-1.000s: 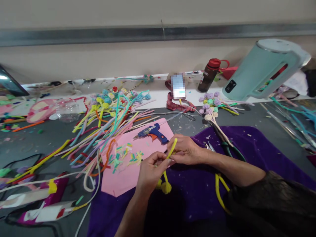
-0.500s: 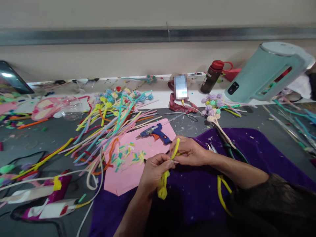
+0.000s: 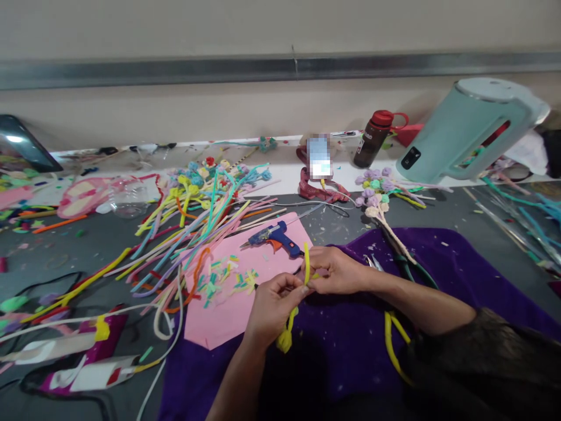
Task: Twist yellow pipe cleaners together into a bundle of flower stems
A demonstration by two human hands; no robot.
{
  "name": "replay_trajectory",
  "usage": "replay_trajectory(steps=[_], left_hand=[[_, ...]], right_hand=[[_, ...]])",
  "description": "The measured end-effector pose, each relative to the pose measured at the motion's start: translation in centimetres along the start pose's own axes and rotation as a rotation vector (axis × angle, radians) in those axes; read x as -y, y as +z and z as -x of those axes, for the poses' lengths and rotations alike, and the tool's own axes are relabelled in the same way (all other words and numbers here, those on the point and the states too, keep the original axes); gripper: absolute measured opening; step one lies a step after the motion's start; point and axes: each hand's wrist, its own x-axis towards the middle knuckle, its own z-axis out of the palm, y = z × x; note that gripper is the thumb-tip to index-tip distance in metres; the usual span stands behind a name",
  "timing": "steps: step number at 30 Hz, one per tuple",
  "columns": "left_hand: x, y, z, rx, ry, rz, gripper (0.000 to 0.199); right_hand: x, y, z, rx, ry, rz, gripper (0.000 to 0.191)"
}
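Note:
Both hands meet above a purple cloth (image 3: 350, 345), fingertips almost touching. Pinched in my left hand (image 3: 276, 301) is a yellow pipe cleaner (image 3: 307, 263), whose free end sticks up between the hands. A yellow rounded bud (image 3: 284, 341) dangles under the left fingers on a short stem. My right hand (image 3: 333, 270) is closed on the same yellow pipe cleaner, a bit of which shows by its fingertips; the exact grip is hidden. Just beyond the hands, a blue glue gun (image 3: 280, 238) lies on a pink sheet (image 3: 219, 327) with small cut pieces (image 3: 214, 278).
Many coloured pipe cleaners (image 3: 193, 245) lie in a heap at left. Pliers with green handles (image 3: 412, 269) rest right of my hands, near a loose yellow strand (image 3: 390, 345). Farther back stand a phone (image 3: 319, 155), a red-capped bottle (image 3: 371, 139) and a mint kettle (image 3: 468, 131).
The upright end of the yellow pipe cleaner has swung left and now stands straighter. The hanging yellow bud has shifted slightly left and down. Both hands keep their grip.

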Motion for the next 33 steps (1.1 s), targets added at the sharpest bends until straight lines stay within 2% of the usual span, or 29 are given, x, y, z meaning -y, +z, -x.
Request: replay_trajectory(steps=[6,12,17,21,24,27,29,33], left_hand=[[0.3,0.0,0.0,-0.023,0.059,-0.045,0.019],[0.2,0.0,0.0,0.010,0.056,-0.090,0.020],[-0.6,0.1,0.2,0.063,0.049,-0.125,0.019],[-0.6,0.0,0.3,0.133,-0.049,0.004,0.020],[0.1,-0.1,-0.1,0.235,-0.157,0.165,0.023],[0.8,0.0,-0.6,0.329,-0.199,0.303,0.027],[1.2,0.2,-0.8,0.340,-0.202,0.341,0.029],[1.2,0.3,-0.8,0.287,-0.214,0.359,0.027]], right_hand=[[-0.2,-0.1,0.1,0.033,0.159,-0.125,0.006],[0.1,-0.1,0.0,0.012,0.133,-0.092,0.007],[0.2,-0.4,0.0,0.053,0.113,-0.180,0.008],[0.3,-0.7,0.0,0.100,0.112,-0.286,0.005],[0.4,-0.9,0.1,0.120,0.118,-0.353,0.005],[0.4,-1.0,0.0,0.121,0.115,-0.392,0.005],[0.4,-1.1,-0.1,0.119,0.124,-0.392,0.007],[0.4,-1.3,-0.1,0.136,0.188,-0.367,0.013]])
